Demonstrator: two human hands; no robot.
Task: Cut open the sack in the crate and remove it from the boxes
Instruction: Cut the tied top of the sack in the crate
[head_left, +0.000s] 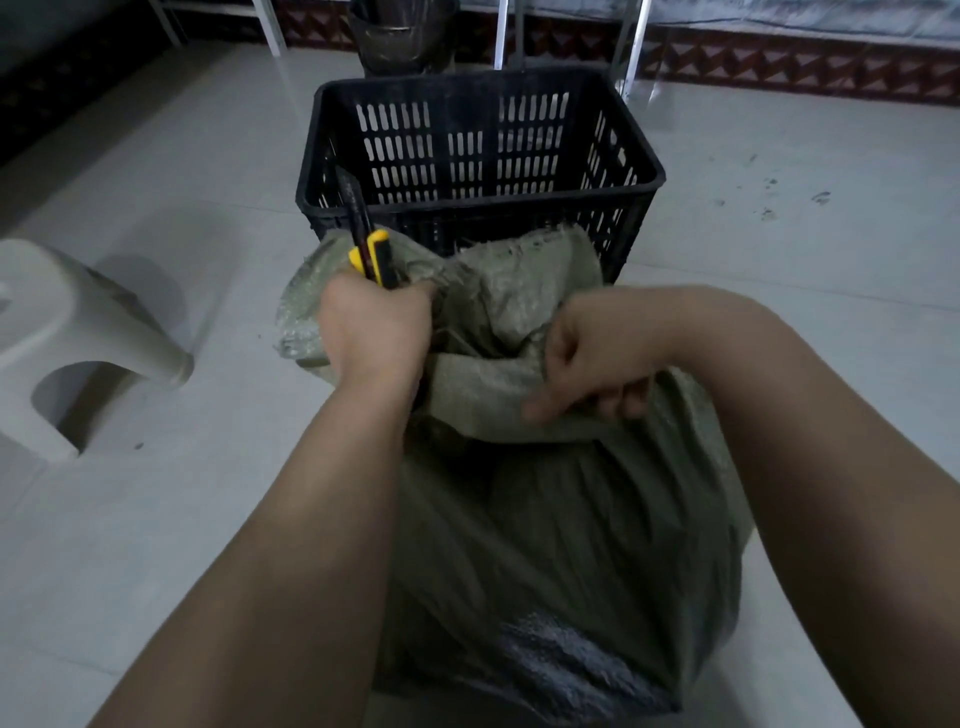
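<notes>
The grey-green woven plastic sack (566, 519) occupies the foreground, standing on the pale tiled floor (779, 218) directly in front of the black slotted plastic crate (478, 156); the sack's upper edge touches or overlaps the crate's near wall, and the sack is outside the crate. The sack's fabric is crumpled and folded over at the top. The left hand (376, 325) is closed around the yellow-and-black utility knife (371, 254), with the knife body projecting upward and away from the fist toward the crate's near left corner; the same hand presses against the sack's upper left fold. Whether a blade is extended cannot be determined. The right hand (592, 364) grips a fold of the sack's top edge, fingers (613, 402) curled down over the fabric. Both forearms are bare. The crate interior appears empty where visible. A white plastic stool (78, 338) stands on the floor to the left, well apart from the sack.
</notes>
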